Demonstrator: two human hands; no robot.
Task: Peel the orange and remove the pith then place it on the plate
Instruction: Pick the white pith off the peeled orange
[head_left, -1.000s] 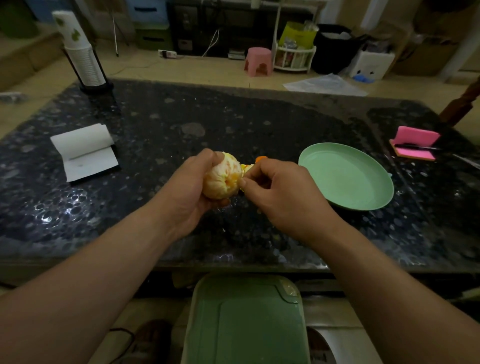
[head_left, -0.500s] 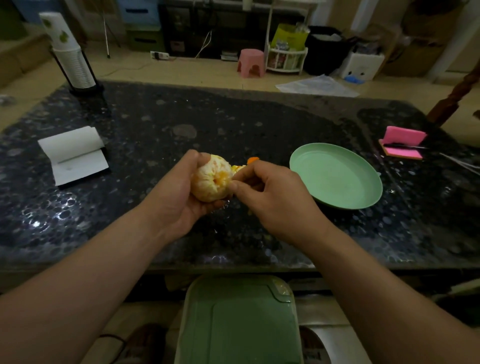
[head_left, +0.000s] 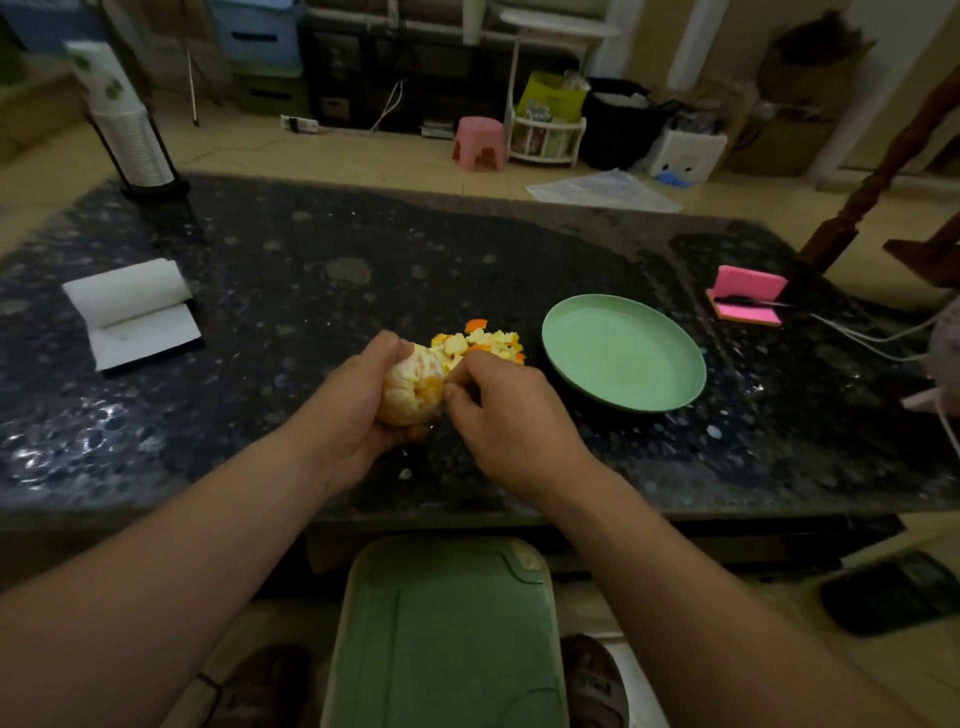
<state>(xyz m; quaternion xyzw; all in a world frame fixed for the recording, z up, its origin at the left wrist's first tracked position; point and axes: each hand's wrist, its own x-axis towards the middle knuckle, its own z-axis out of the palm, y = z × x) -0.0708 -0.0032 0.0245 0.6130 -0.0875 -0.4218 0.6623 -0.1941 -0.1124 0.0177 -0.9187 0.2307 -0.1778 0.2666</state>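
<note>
A peeled orange (head_left: 410, 392), pale with white pith and a patch of bare flesh, sits in my left hand (head_left: 358, 410), whose fingers curl round it above the dark table. My right hand (head_left: 506, 415) is right beside it, thumb and fingertips pinching at the pith on the orange's right side. A heap of peel pieces (head_left: 480, 340) lies on the table just behind my hands. The green plate (head_left: 675, 387) stands to the right of the heap with nothing on it.
An open white notepad (head_left: 132, 312) lies at the left. A stack of paper cups in a holder (head_left: 130, 130) stands at the far left corner. A pink pad with a pen (head_left: 748, 299) and white cables (head_left: 878, 338) are at the right. A green lid (head_left: 447, 639) sits below the table's near edge.
Both hands with the orange have stayed close together at the table's middle. The camera has tilted, so the heap of peel behind the hands now shows.
</note>
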